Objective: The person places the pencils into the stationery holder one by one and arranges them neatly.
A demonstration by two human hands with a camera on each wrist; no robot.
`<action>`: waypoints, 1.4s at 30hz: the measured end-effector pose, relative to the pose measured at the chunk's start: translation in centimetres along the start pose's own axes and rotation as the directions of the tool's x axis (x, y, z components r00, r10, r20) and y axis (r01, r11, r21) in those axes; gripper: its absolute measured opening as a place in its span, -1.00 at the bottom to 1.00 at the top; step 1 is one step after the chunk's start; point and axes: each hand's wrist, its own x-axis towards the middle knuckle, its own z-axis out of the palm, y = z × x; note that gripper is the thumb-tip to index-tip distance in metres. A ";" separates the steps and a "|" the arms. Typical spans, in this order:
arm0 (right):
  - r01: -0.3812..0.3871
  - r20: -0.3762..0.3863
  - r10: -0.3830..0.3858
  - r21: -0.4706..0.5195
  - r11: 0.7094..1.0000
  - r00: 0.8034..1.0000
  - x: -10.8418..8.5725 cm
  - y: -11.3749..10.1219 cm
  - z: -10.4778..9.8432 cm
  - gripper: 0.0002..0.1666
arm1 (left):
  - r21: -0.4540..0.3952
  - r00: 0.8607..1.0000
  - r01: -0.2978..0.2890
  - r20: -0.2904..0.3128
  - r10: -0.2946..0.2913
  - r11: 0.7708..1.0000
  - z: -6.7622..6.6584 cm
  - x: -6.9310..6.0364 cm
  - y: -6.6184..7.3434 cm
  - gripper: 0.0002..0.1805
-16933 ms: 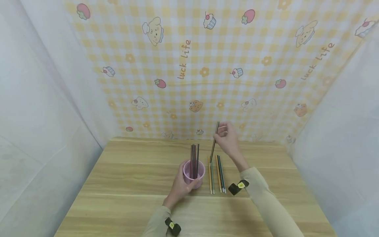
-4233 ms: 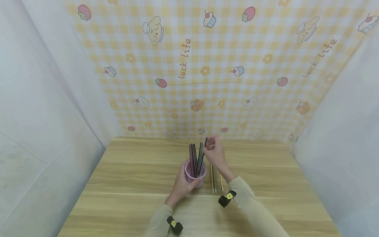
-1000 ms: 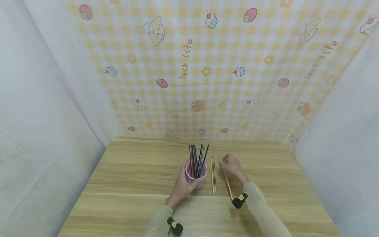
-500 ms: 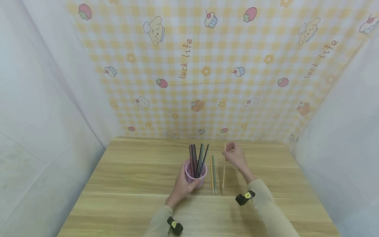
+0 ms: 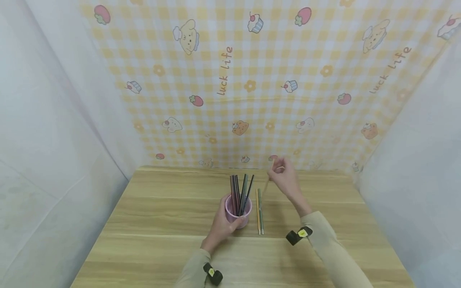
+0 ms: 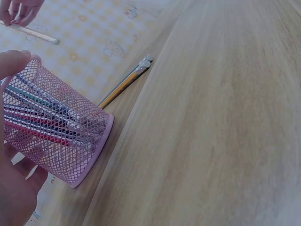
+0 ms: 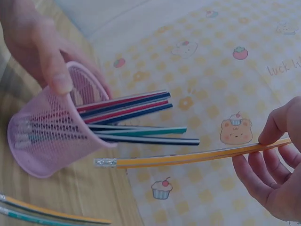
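Observation:
My left hand [image 5: 221, 225] grips a pink mesh pencil cup [image 7: 44, 146] standing on the table, its thumb over the rim. Inside the cup lean several pencils [image 7: 136, 106] with red, dark blue and green sides. Up and to the right of the cup, my right hand [image 5: 286, 178] pinches a yellow pencil [image 7: 183, 160] between thumb and fingers. Its white eraser end points toward the cup's mouth and is apart from it. On the table right of the cup lie a yellow pencil [image 5: 257, 212] and a green pencil [image 5: 261, 218], side by side.
The wooden table [image 5: 155, 224] runs back to a yellow checked cloth [image 5: 201, 80] with cartoon prints. White sheets [image 5: 54, 140] hang along both sides. Each wrist carries a small black camera [image 5: 299, 236].
My right hand has picked the yellow pencil up off the table and raised it, its lower end swinging left toward the cup. My left hand and the cup have stayed in place.

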 end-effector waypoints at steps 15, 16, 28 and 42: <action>0.085 -0.025 -0.083 0.128 0.988 0.996 0.0 -0.6 3.3 -0.69 | -0.017 0.999 0.041 0.004 -0.041 0.999 0.4 0.3 -4.1 0.04; 0.091 -0.022 -0.088 0.123 0.988 0.996 -0.1 -0.3 3.6 -0.68 | -0.016 0.999 0.042 0.007 -0.042 0.999 0.4 0.3 -4.1 0.04; 0.028 -0.010 -0.028 0.056 0.998 1.000 -0.8 2.1 5.6 -0.64 | 0.007 1.000 0.022 -0.007 -0.022 1.000 0.5 0.3 -4.0 0.04; 0.010 0.053 -0.011 0.019 1.000 0.999 -1.5 3.7 7.2 -0.67 | -0.003 1.000 0.016 -0.011 -0.016 1.000 0.6 0.4 -4.2 0.03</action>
